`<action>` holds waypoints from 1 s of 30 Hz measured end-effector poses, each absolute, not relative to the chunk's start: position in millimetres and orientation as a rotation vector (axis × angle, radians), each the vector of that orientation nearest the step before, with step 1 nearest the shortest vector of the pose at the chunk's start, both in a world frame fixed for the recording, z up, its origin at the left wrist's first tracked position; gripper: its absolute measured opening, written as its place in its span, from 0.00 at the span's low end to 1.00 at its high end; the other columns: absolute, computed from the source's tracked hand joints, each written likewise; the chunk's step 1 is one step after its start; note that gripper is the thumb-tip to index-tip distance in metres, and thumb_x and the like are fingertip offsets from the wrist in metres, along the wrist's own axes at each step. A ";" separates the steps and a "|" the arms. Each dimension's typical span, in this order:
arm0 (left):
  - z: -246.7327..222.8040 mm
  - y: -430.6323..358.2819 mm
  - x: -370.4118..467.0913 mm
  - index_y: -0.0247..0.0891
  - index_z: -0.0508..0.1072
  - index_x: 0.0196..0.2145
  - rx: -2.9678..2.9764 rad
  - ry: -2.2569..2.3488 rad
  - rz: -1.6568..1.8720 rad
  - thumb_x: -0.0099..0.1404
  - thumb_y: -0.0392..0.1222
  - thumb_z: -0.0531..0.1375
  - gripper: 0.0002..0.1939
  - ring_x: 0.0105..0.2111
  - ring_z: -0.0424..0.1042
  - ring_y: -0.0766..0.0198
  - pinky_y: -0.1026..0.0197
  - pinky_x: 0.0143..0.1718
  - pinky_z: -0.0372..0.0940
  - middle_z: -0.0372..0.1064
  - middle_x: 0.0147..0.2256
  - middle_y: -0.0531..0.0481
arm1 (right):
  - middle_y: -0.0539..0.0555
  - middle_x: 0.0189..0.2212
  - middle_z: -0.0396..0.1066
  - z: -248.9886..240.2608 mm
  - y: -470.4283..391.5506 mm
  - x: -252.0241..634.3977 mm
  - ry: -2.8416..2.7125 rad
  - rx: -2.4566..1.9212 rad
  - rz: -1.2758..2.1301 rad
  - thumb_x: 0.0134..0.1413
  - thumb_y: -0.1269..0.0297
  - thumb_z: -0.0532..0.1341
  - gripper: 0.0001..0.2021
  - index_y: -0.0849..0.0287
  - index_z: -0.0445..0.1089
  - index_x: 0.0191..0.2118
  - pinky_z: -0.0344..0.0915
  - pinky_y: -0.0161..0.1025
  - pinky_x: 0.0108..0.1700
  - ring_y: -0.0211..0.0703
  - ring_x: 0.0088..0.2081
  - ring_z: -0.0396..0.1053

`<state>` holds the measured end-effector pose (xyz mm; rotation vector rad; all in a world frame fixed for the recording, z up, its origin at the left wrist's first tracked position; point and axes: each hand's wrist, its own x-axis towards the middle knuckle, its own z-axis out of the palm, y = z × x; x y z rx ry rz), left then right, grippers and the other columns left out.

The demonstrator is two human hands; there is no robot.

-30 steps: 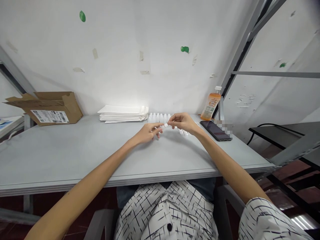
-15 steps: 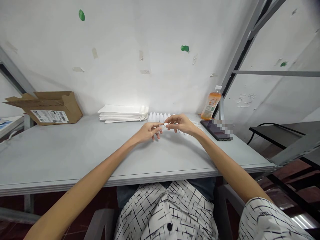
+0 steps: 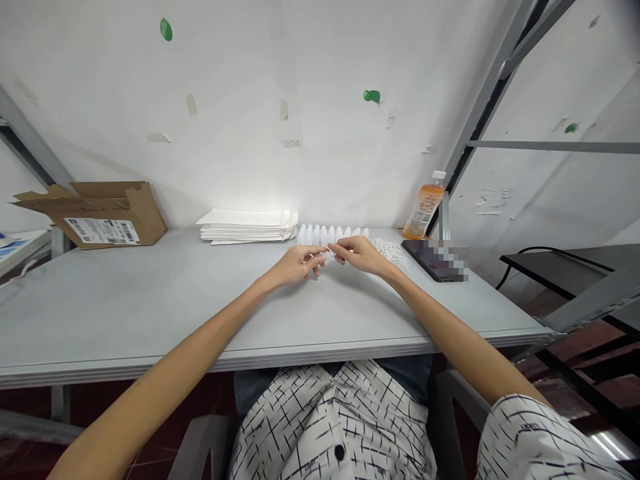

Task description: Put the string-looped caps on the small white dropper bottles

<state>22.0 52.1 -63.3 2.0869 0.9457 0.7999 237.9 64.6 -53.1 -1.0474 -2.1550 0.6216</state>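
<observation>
Over the middle of the grey table, my left hand [image 3: 296, 264] is closed on a small white piece [image 3: 330, 253]. The fingertips of my right hand [image 3: 359, 254] are pinched at the right end of that piece, so the two hands nearly touch. My fingers cover most of it, and its exact shape is too small to tell. Just behind my hands stands a row of several small white bottles [image 3: 317, 235]. A loose heap of thin white pieces [image 3: 391, 252] lies to the right of my right hand.
A stack of white envelopes or sheets [image 3: 245, 227] lies at the back, left of the bottles. An open cardboard box [image 3: 107, 217] sits at the back left. At the right are an orange drink bottle [image 3: 424, 208] and a dark phone or tablet [image 3: 431, 260].
The fingers of my right hand have drawn closer together and lower at the white piece. More of the bottle row and of the white heap shows. My left hand has hardly moved.
</observation>
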 end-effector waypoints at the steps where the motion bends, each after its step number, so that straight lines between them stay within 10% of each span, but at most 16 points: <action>1: -62.3 51.7 22.0 0.34 0.74 0.56 2.088 0.955 0.805 0.69 0.45 0.55 0.21 0.29 0.77 0.65 0.66 0.24 0.69 0.76 0.39 0.42 | 0.52 0.23 0.69 -52.3 63.8 237.6 -2.134 -1.035 0.620 0.62 0.42 0.56 0.25 0.61 0.68 0.25 0.62 0.35 0.32 0.36 0.25 0.67; 9: -58.1 49.7 21.4 0.35 0.76 0.53 2.129 0.974 0.844 0.69 0.47 0.55 0.20 0.28 0.77 0.65 0.67 0.23 0.67 0.77 0.38 0.43 | 0.56 0.27 0.74 -42.6 56.7 238.2 -2.032 -0.997 0.863 0.48 0.43 0.68 0.22 0.61 0.73 0.33 0.65 0.34 0.26 0.42 0.30 0.71; 16: -59.0 48.4 23.3 0.37 0.76 0.54 2.190 1.036 0.801 0.69 0.45 0.55 0.20 0.29 0.77 0.64 0.63 0.29 0.68 0.78 0.36 0.46 | 0.54 0.22 0.70 -50.5 61.7 238.7 -2.156 -1.106 0.655 0.61 0.41 0.54 0.28 0.61 0.67 0.22 0.59 0.35 0.29 0.36 0.24 0.64; 22: -57.9 49.2 22.5 0.38 0.76 0.53 2.224 1.046 0.811 0.70 0.43 0.54 0.19 0.30 0.78 0.64 0.63 0.31 0.68 0.78 0.37 0.47 | 0.54 0.29 0.74 -46.2 61.9 241.0 -2.074 -0.958 0.795 0.53 0.48 0.66 0.18 0.61 0.75 0.36 0.65 0.36 0.32 0.40 0.30 0.71; 30: -57.7 46.3 23.1 0.39 0.78 0.51 2.291 1.047 0.775 0.70 0.41 0.54 0.17 0.29 0.76 0.65 0.62 0.32 0.65 0.78 0.32 0.49 | 0.54 0.25 0.72 -52.7 65.6 239.8 -2.152 -1.004 0.822 0.57 0.47 0.62 0.20 0.62 0.74 0.30 0.64 0.36 0.28 0.38 0.26 0.67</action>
